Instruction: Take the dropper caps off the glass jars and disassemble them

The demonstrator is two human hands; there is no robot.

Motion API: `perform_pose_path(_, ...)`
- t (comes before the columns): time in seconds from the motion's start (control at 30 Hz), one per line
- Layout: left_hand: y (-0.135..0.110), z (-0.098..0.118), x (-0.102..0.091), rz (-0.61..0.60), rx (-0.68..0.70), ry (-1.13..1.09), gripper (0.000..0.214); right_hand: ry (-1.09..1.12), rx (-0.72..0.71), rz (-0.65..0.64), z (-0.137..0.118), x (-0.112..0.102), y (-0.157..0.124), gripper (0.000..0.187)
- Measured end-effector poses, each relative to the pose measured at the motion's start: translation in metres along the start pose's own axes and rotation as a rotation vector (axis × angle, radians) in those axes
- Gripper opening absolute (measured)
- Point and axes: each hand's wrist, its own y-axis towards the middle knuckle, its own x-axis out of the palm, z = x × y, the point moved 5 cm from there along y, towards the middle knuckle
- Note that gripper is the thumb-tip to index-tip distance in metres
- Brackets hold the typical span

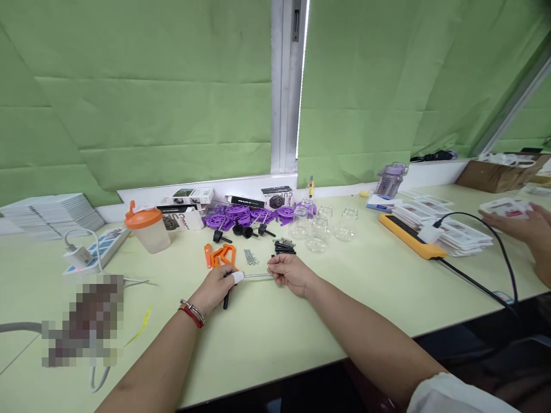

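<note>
Bordering hands (215, 287): orange parts (233, 256), screws (249, 257).

Rightward, my right hand (289, 272) could cross bare table (365, 272) to the orange bar (413, 241). Ahead, black parts (284, 248) and clear jars (318, 236) block me.

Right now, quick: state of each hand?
Left hand: closed on a metal rod and black part.
Right hand: closed at the metal rod's tip; exact hold unclear.

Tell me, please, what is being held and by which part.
A metal rod is held toward its left end by the left grip; the right grip is at its right end, but whether it pinches the rod cannot be told.
</note>
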Motion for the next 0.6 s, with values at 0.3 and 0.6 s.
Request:
perform_pose_path(0.3, 0.01, -0.008, -0.008, 0.141, 0.03, -0.033, 0.027, -0.043, -0.018, 0.017, 0.0, 0.002, 0.0, 0.017)
perform_pose_path(0.6, 0.012, -0.009, -0.007, 0.127, 0.086, 0.075, 0.025, -0.051, -0.058, -0.004, 0.003, 0.001, 0.003, 0.022)
